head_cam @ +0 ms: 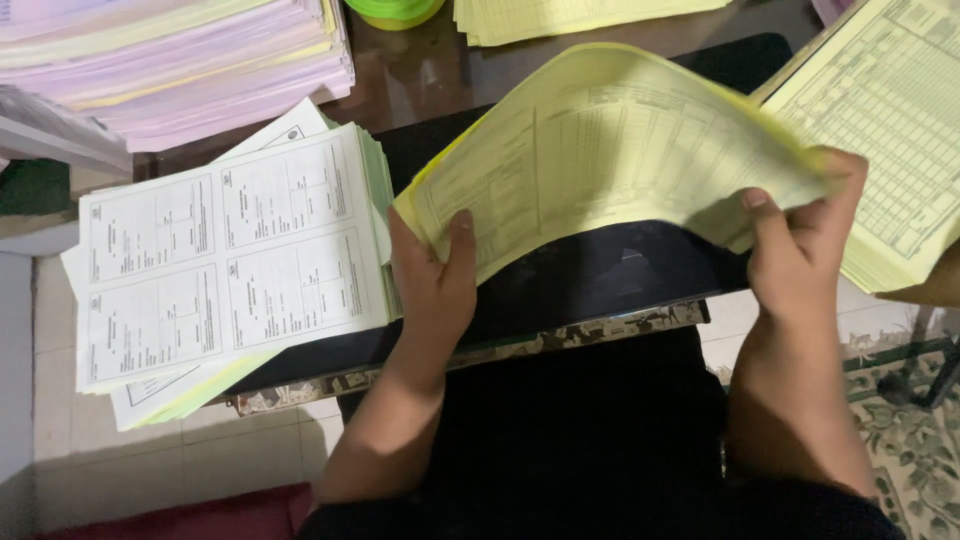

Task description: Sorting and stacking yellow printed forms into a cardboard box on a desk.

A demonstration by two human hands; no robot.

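Both hands hold a thick bundle of pale yellow printed forms (600, 140), bowed upward over a black board (590, 275). My left hand (432, 285) pinches the bundle's lower left corner, thumb on top. At the right end my right hand (800, 235) grips the bundle, thumb pressed on the top sheet. The sheets carry printed tables. The underside of the bundle is hidden.
A stack of white forms over green sheets (230, 260) lies to the left on the board. Pink and lilac paper stacks (180, 60) sit at the far left, more yellow forms (890, 130) at the right and another yellow stack (570, 15) at the top. A green round object (395, 10) stands behind.
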